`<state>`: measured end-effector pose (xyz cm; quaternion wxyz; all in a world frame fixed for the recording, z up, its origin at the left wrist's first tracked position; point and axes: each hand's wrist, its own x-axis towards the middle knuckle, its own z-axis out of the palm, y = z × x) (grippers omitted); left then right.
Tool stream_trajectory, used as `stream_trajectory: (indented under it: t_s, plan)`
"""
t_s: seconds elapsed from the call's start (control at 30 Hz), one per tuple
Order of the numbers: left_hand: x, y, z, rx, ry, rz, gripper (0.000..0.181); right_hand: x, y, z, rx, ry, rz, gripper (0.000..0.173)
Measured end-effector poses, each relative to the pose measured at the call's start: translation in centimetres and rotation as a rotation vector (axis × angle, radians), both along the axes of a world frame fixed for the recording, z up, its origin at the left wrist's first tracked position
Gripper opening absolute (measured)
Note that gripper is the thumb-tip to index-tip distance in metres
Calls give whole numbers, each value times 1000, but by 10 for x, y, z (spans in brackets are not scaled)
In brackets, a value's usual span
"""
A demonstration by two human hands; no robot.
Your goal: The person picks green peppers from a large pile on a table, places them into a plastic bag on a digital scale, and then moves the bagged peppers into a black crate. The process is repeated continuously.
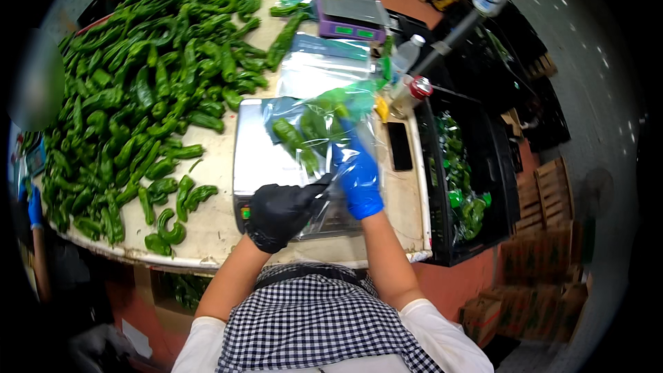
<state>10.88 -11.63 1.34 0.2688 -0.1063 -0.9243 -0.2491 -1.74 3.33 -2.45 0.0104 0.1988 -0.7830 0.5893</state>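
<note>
A clear plastic bag (311, 160) with green print holds several green peppers (290, 135) above a metal-topped scale (254, 150). My left hand (282, 212), in a black glove, grips the bag's near edge, one finger stretched along the film. Against the peppers is my right hand (360, 181) in a blue glove, with shiny film over part of it. Blur and glare hide its fingertips, so I cannot tell whether it is inside the bag or behind it. Beyond the bag lies a stack of flat plastic bags (321, 72).
Loose green peppers (140, 88) pile over the table's left side. A purple scale (352, 15) stands at the back. Along the right edge are a phone (399, 146), a red-capped jar (409, 96), a clear bottle (406, 54) and a black crate (500, 186) of bagged peppers. Other people work at the left.
</note>
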Motion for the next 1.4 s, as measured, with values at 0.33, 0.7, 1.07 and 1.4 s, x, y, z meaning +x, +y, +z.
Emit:
stream_trajectory:
  t_s: [0.33,0.7,1.07,1.4]
  plan:
    - [16,-23,-38,191,-142,-64,54,72,38,37,940,460,253,49]
    - [34,-298,-121,-132,-156,1070,110,100,83,55,449,-122,258,18]
    - [47,-342,-98,-323,-818,788,103,99,73,46,403,-136,175,18]
    - [58,-355,-134,-131,-604,567,83,102,69,40,393,-160,211,17]
